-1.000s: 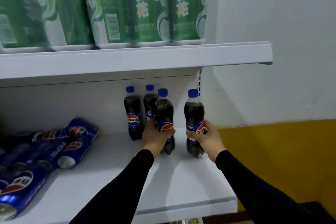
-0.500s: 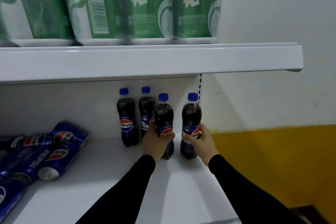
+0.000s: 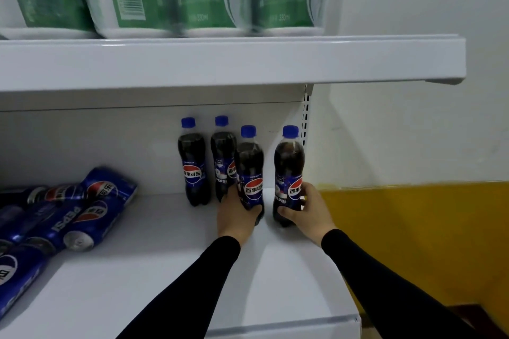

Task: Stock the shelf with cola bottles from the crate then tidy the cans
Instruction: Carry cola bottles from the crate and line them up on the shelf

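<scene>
On the white metal lower shelf, each hand, left hand and right hand, wraps curled fingers around an upright blue-capped plastic cola bottle; releasing carelessly could topple the neighbouring rear bottles.

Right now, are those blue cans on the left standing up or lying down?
Lying down: the blue cans rest on their sides in a loose heap, ends facing outward.
</scene>
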